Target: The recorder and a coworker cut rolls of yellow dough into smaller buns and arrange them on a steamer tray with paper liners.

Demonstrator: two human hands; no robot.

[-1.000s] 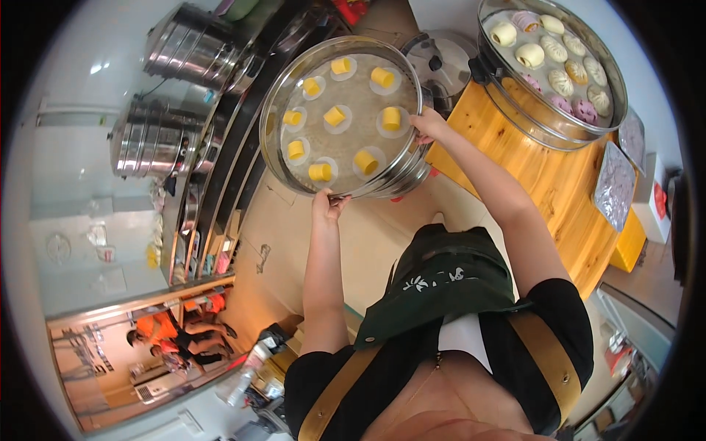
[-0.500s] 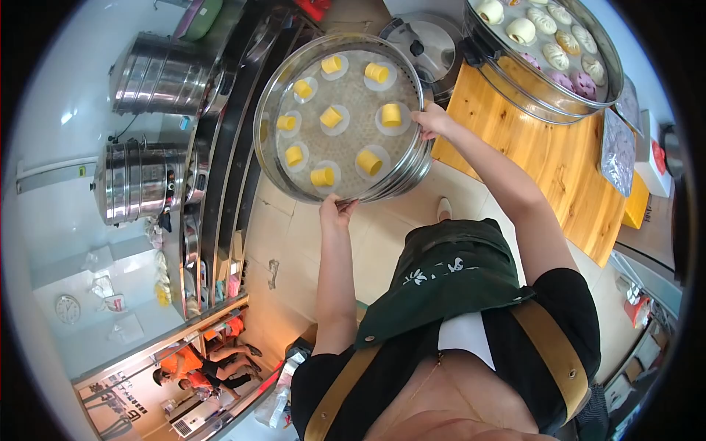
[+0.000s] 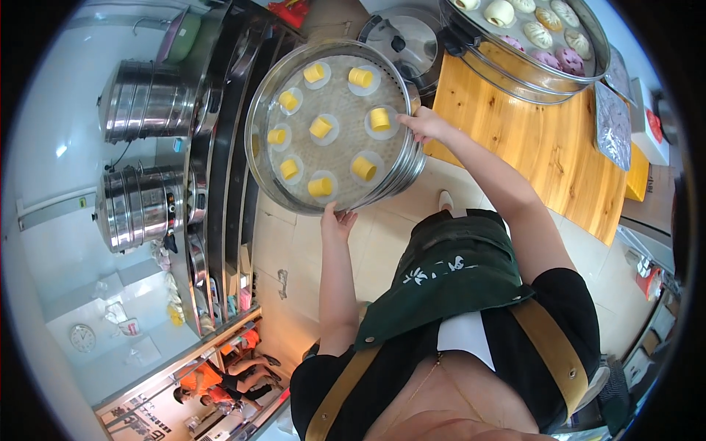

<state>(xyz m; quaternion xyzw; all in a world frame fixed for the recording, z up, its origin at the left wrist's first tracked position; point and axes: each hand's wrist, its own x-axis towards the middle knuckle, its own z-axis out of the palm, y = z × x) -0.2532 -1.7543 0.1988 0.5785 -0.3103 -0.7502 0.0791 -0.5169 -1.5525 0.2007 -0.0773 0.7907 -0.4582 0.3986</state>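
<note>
A round metal steamer basket [image 3: 334, 152] is held out in front of me, seemingly stacked several tiers deep. On its perforated base lie several yellow rolls [image 3: 321, 126], spaced apart, each on a white paper round. My right hand [image 3: 424, 126] is closed on the right side of the rim. My left hand [image 3: 339, 223] grips the near edge from below, its thumb at the rim and its fingers partly hidden.
A wooden table [image 3: 529, 147] stands to the right, bearing a large steamer [image 3: 515, 77] of white and purple buns. A lidded pot [image 3: 401, 44] sits behind. Stacked steamers [image 3: 140, 206] line the left counter. People in orange tops [image 3: 202, 381] are at lower left.
The steamer basket has shifted slightly left and nearer, with both hands still on it. The table and left counter have shifted in view as my head turned a little.
</note>
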